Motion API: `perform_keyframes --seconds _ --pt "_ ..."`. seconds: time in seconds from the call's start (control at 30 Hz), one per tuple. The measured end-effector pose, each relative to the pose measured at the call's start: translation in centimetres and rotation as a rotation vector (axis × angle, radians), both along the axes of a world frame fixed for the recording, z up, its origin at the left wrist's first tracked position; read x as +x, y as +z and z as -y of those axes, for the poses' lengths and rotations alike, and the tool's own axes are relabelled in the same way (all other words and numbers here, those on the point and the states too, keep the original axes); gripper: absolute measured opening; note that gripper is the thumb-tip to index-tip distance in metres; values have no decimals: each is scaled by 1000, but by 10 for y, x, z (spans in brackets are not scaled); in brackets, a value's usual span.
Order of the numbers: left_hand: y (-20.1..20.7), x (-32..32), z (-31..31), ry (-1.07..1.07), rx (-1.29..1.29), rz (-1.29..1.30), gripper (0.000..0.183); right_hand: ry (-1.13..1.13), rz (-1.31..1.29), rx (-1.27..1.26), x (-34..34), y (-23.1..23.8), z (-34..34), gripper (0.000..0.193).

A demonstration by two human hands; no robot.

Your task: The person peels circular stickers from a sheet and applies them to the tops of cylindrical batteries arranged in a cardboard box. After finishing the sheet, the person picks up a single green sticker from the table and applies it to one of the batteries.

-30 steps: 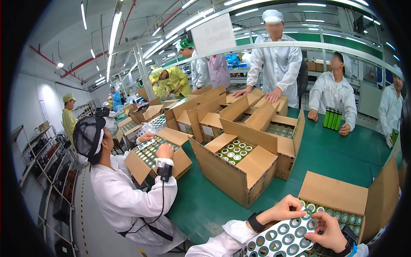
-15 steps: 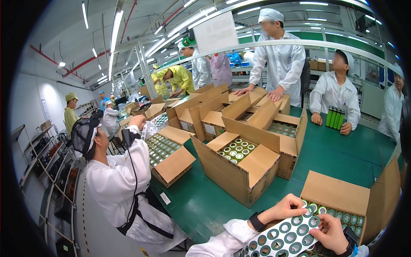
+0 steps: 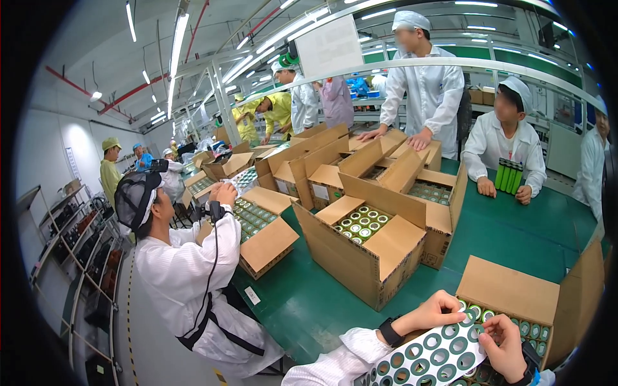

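A white sheet of dark green ring stickers slants over the near right side of the bench. My left hand is closed at the sheet's top corner, thumb and finger pinched beside a green ring. At the sheet's right edge, my right hand pinches by another ring; whether that ring is lifted off cannot be made out. Beneath and behind both hands stands an open cardboard box packed with upright cylindrical battery cells, several with green rings on their tops. The sheet hides part of the cells.
Another open box of cells stands on the green bench, with more boxes behind. A co-worker in white sits at left by a box of cells. Across the bench, a seated person holds green cells.
My right fingers have drawn in tighter at the sheet's edge, while my left hand stays nearly in place. The co-worker at left has lowered both hands; the seated person's head has turned.
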State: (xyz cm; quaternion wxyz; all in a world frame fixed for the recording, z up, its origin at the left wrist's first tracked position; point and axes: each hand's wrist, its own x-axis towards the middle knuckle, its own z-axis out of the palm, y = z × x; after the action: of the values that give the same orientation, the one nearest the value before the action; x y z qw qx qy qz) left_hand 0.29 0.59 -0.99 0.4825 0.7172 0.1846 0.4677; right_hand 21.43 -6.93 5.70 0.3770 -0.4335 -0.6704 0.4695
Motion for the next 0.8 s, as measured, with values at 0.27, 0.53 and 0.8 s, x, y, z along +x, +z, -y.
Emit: perform_keyframes --seconds 0.27,0.53,0.8 --pt "-4 -3 0 -2 5 28 37 -6 16 23 -5 3 2 19" --pt "0 0 2 -10 6 20 38 -9 92 115 -2 1 1 21" --pt "1 0 0 1 2 -2 37 -7 69 174 -1 -3 -4 18"
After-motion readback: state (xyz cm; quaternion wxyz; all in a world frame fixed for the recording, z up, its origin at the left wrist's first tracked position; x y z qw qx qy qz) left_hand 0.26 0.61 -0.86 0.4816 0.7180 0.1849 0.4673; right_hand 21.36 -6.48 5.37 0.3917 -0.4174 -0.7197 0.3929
